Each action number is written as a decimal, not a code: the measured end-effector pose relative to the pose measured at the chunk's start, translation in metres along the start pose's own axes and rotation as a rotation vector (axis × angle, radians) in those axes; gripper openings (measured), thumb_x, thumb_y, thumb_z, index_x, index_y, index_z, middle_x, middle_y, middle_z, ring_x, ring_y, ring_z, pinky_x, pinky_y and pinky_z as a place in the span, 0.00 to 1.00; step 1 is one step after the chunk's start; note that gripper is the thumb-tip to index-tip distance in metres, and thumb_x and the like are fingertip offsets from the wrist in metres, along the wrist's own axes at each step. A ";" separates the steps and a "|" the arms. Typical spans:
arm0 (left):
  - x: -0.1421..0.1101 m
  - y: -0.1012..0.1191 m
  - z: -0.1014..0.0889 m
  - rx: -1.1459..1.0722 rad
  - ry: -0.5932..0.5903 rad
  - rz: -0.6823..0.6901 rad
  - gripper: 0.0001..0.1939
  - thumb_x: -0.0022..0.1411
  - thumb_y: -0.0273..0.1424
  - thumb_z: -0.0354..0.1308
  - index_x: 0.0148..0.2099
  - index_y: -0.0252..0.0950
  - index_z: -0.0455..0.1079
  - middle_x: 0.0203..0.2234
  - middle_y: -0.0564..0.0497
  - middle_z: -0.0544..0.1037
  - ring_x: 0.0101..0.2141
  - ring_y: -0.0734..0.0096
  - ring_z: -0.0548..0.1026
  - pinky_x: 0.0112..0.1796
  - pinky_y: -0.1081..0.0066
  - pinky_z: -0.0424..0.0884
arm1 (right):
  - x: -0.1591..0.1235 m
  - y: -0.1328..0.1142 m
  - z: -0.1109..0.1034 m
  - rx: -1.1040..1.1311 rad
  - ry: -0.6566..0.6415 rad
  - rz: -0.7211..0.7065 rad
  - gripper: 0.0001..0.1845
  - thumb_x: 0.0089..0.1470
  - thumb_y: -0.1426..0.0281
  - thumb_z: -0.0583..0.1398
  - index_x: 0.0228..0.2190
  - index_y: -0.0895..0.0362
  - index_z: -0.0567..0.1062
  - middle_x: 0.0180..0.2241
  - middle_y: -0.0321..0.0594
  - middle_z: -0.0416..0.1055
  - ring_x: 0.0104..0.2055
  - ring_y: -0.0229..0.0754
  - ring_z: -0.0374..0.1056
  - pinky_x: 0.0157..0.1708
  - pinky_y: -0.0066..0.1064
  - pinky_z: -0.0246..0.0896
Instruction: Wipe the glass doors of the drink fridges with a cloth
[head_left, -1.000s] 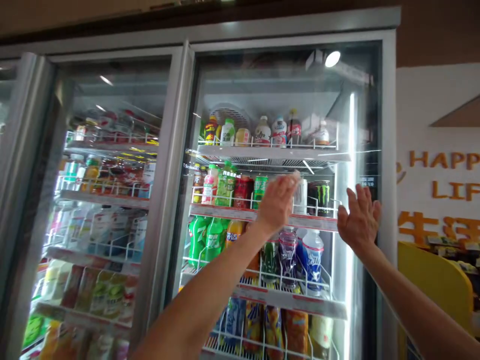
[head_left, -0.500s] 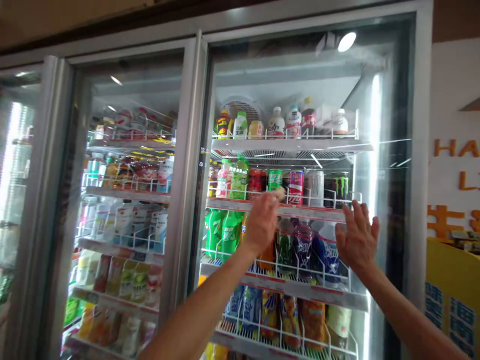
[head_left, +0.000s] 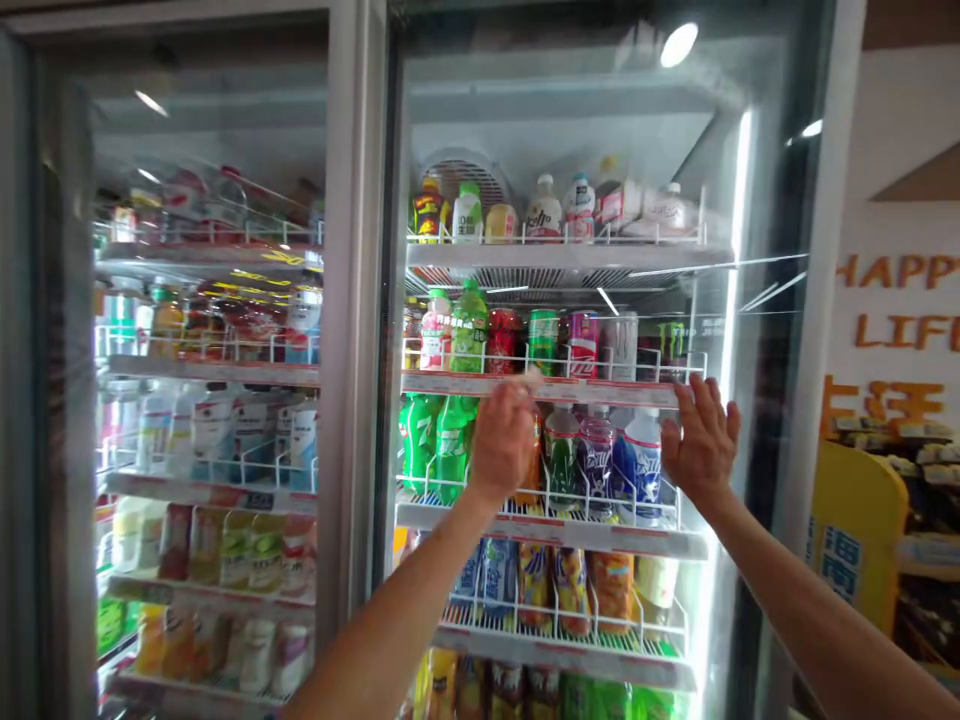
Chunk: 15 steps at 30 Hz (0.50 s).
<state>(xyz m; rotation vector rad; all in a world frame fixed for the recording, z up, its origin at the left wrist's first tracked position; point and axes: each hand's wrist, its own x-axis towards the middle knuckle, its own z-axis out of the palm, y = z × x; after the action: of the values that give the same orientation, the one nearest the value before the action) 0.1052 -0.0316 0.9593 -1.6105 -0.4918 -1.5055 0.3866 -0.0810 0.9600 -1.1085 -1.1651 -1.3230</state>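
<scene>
I stand at a drinks fridge with a glass door point(head_left: 757, 330). My left hand point(head_left: 504, 440) is raised against the glass in front of the second shelf's price rail point(head_left: 600, 392). Its fingers are curled, with a small pale thing at the fingertips that I cannot make out. My right hand point(head_left: 701, 440) is spread flat, fingers up, near the door's right edge, in front of a white and blue bottle point(head_left: 643, 462). Behind the glass stand green soda bottles point(head_left: 439, 440) and a row of cans point(head_left: 581, 342).
A second glass-door fridge point(head_left: 210, 400) full of bottles stands to the left, with a metal post point(head_left: 352, 330) between the doors. At right are a white wall with orange letters point(head_left: 900, 300) and a yellow display stand point(head_left: 851, 530).
Both hands have come down from the can shelf to the shelf below and shifted left. The view has moved closer to the fridge.
</scene>
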 end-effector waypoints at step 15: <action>-0.003 -0.026 -0.007 0.017 0.057 -0.284 0.28 0.63 0.27 0.45 0.64 0.39 0.46 0.63 0.43 0.47 0.63 0.56 0.45 0.58 0.48 0.52 | 0.000 -0.001 0.000 0.006 -0.031 0.037 0.30 0.53 0.69 0.50 0.58 0.55 0.56 0.61 0.46 0.53 0.64 0.48 0.46 0.60 0.49 0.41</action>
<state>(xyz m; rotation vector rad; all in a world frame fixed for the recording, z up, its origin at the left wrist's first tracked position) 0.0804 -0.0225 0.9643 -1.5280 -0.7231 -1.7458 0.3859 -0.0809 0.9597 -1.1441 -1.1650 -1.2770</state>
